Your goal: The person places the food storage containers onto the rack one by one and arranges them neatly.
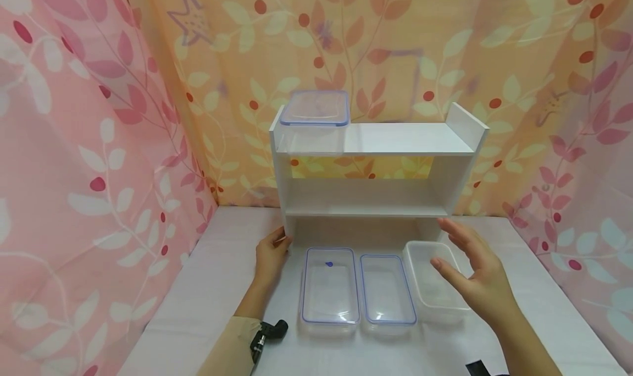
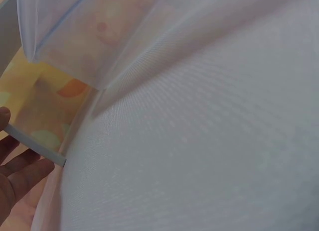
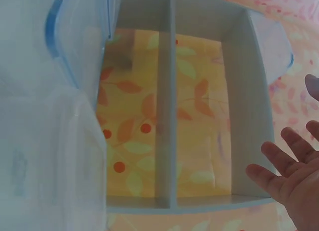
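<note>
I watch the left hand pinch the lower end of the side panel of the white shelf, thumb on one face, fingers on the other. The right hand is wide, thumb and fingers apart, near the shelf's lower right corner; whether it touches there, I can't tell. In the head view it overlaps the right edge of the pale-rimmed box.

The shelf stands at the centre of the frame, along the table's back edge. Before it, lower centre, I see a large blue-rimmed box and a narrower blue-rimmed box just beside it, then the pale-rimmed one, with only slim gaps between. Broad strips of white table run left and right, out to the pink curtains. Another lidded box sits at the top board's left end; the board runs on rightward to its raised side.
</note>
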Demonstrator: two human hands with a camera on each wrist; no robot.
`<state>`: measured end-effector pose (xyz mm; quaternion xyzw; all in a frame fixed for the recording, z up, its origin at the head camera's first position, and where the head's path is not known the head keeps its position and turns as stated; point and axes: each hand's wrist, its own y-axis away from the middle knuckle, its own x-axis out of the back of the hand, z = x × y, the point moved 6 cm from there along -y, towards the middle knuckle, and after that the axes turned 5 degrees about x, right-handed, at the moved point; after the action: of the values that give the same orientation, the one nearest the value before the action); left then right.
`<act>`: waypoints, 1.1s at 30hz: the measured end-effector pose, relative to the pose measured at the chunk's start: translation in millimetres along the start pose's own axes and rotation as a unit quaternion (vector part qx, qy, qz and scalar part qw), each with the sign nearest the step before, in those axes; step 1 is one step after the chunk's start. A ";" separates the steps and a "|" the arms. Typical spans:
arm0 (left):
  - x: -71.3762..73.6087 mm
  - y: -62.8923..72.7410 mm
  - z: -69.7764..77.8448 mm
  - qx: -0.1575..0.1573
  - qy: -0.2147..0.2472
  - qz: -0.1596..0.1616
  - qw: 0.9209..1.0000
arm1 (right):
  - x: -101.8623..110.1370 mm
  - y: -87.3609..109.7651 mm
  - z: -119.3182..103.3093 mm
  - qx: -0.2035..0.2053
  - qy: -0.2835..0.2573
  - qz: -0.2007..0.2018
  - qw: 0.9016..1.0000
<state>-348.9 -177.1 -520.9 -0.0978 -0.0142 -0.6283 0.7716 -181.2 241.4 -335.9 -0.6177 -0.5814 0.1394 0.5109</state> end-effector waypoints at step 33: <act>0.3 1.0 3.0 -0.007 0.006 -0.008 1.000 | 8.1 80.1 66.3 -0.123 -0.011 -0.017 0.992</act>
<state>-347.6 -176.8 -518.1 -0.0992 -0.0064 -0.6352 0.7659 -183.6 295.4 -425.2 -0.6644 -0.6102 0.0646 0.4268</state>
